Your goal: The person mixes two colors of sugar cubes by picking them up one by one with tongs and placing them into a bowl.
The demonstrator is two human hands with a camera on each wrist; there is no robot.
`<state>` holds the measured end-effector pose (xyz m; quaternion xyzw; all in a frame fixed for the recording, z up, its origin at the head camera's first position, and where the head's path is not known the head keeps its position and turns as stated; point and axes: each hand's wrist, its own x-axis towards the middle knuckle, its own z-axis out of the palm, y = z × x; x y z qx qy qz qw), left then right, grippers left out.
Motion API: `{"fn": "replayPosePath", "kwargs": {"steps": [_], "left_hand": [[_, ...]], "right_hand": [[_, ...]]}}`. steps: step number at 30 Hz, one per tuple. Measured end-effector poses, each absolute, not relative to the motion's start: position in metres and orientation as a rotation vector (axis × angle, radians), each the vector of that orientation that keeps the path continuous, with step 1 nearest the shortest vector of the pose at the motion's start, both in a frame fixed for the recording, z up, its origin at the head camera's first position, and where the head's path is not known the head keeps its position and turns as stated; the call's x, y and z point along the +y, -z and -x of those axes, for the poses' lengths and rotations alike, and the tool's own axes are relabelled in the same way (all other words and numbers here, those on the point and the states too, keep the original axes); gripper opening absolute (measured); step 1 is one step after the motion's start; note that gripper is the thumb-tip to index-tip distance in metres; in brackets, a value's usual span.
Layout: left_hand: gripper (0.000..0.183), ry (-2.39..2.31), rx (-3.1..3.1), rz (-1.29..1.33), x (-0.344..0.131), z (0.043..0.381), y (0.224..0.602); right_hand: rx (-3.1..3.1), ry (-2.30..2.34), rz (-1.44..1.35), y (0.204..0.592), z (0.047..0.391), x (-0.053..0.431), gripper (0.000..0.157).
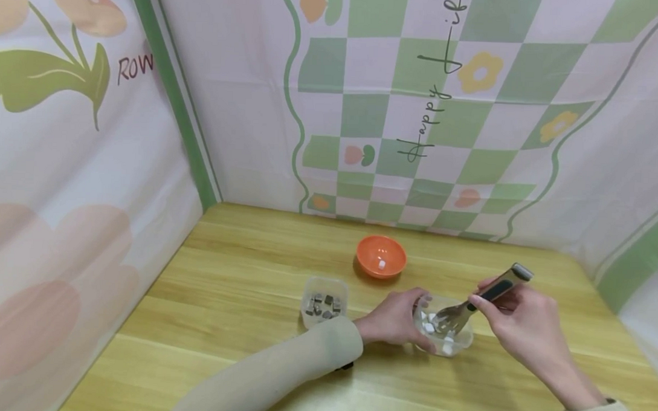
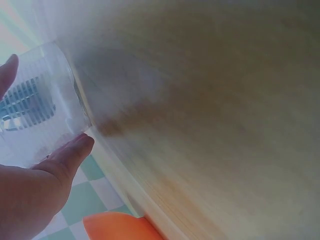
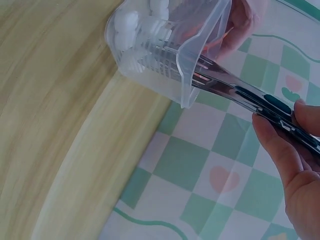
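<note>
My left hand (image 1: 393,319) grips the side of a clear plastic container (image 1: 464,345), thumb and fingers around its wall. White cubes (image 1: 429,327) lie inside it. Metal food tongs (image 1: 498,289) with dark grip panels are pinched in my right hand (image 1: 528,327). Their slotted heads reach down into the container among the cubes. In the right wrist view, thumb and fingers press the two arms of the tongs (image 3: 227,90) close together; whether a cube sits between the heads I cannot tell. Through the container wall (image 2: 62,95), the left wrist view shows the slotted heads.
Behind the hands stands an orange bowl (image 1: 369,255) with one white cube (image 1: 382,265) in it. Left of my left hand, a second clear container (image 1: 308,284) holds several dark metallic cubes (image 1: 328,300). Patterned cloth (image 1: 244,136) hangs along the back and left of the wooden table (image 1: 223,274).
</note>
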<state>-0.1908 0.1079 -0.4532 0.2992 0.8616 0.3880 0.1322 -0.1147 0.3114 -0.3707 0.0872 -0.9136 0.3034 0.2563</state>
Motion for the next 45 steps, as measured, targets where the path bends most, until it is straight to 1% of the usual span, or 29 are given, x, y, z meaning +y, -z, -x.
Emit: {"fn": "replayPosePath", "kwargs": {"steps": [9, 16, 28, 45], "left_hand": [[0.095, -1.134, 2.5, -0.873, 0.1076, 0.1914, 0.4535], [0.094, -1.127, 2.505, -0.889, 0.1077, 0.1915, 0.4543], [0.093, -1.123, 2.506, -0.906, 0.1064, 0.1912, 0.4533], [0.096, -1.128, 2.505, -0.894, 0.1083, 0.1916, 0.4551]], "right_hand": [[-2.527, -0.824, -0.197, 0.3678, 0.1141, 0.3104, 0.021], [-2.53, -0.835, -0.214, 0.3691, 0.1151, 0.3093, 0.024], [-2.566, -0.843, -0.208, 0.3675, 0.1139, 0.3078, 0.023], [-2.543, -0.836, -0.224, 0.371, 0.1136, 0.3112, 0.022]]}}
